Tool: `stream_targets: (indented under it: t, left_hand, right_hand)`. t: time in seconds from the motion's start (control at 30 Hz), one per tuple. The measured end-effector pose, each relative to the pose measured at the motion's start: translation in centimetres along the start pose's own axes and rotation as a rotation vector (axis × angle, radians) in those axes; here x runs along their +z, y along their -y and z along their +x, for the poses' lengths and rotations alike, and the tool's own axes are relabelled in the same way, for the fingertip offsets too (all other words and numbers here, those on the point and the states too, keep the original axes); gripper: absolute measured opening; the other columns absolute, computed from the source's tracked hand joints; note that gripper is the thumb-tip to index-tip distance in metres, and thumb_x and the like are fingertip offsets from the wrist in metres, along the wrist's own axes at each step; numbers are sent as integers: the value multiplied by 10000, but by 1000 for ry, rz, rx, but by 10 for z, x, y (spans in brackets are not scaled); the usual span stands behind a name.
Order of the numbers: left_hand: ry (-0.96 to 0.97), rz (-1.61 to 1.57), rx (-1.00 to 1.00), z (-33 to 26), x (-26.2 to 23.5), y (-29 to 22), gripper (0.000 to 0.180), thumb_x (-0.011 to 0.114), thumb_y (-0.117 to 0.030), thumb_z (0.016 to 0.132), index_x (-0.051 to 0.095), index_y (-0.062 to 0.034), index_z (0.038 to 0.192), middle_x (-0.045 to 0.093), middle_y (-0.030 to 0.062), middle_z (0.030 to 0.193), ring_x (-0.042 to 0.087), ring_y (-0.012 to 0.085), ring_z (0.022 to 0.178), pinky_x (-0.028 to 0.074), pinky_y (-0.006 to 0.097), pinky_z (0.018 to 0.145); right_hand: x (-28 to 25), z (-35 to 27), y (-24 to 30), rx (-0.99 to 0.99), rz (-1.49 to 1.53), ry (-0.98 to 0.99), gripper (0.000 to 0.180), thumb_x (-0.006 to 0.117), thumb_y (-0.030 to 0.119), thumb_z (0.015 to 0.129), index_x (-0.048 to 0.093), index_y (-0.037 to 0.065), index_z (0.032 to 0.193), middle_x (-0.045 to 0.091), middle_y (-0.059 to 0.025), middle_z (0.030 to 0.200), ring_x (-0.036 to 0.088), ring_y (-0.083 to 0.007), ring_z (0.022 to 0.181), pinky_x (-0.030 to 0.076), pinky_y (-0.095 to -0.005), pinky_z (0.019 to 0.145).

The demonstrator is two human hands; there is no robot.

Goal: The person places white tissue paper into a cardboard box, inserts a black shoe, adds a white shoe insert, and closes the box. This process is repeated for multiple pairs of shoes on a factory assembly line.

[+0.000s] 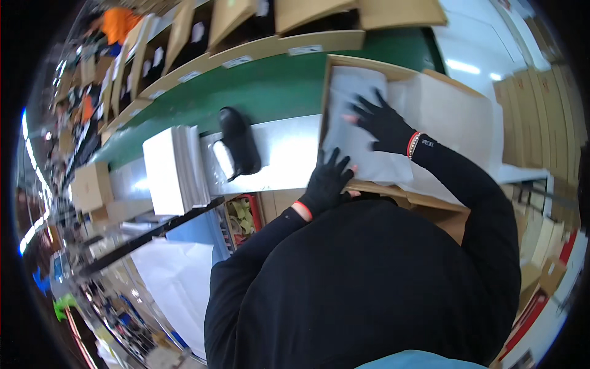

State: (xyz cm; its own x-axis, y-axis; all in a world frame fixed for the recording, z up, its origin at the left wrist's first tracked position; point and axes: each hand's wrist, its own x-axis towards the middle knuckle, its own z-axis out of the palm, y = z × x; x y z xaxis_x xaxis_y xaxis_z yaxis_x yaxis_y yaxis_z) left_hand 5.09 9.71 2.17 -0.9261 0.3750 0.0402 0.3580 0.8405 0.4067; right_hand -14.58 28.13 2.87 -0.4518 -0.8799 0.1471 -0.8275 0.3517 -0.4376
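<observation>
An open cardboard box (399,71) stands on the work surface in front of me, lined with white tissue paper (445,123). My right hand (384,127), in a black glove with bare fingertips showing, is spread over the paper inside the box. At the box's near left corner, my left hand (332,186) lies with fingers apart, also gloved in black; it grips nothing. To the left, a black shoe (244,147) rests on the metal tabletop (286,150), with something white beside it. Farther left sits a stack of white paper sheets (175,172).
Behind the tabletop runs a green conveyor belt (270,92), with a row of open cardboard boxes (255,52) along its far side. Flattened cartons (541,117) stand upright at the right. A small brown box (92,186) is at the far left.
</observation>
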Motion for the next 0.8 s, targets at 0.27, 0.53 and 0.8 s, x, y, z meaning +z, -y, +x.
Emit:
stream_targets:
  t: [0.27, 0.53, 0.8]
  left_hand:
    - [-652, -166, -279, -85, -106, 120, 345, 727, -153, 749, 614, -54, 1059, 627, 127, 1084, 591, 302, 1018, 463, 399, 877]
    - [-758, 407, -1555, -366, -194, 401, 992, 779, -586, 623, 449, 46, 1312, 539, 270, 1247, 510, 395, 1185, 400, 431, 1007]
    - [-554, 632, -1465, -333, -251, 362, 701, 681, -608, 735, 625, -74, 1185, 623, 173, 1198, 609, 353, 1053, 456, 409, 930]
  right_hand:
    - [-36, -42, 44, 345, 140, 192, 614, 746, 211, 763, 513, 50, 1308, 561, -130, 1290, 517, -287, 1200, 407, -374, 1005]
    - [-21, 41, 172, 199, 327, 137, 521, 715, 167, 787, 545, 75, 1270, 588, -127, 1208, 558, -298, 1103, 432, -379, 951]
    - [-13, 43, 203, 253, 227, 156, 508, 711, 201, 802, 549, 81, 1268, 592, -120, 1197, 558, -302, 1079, 443, -384, 926]
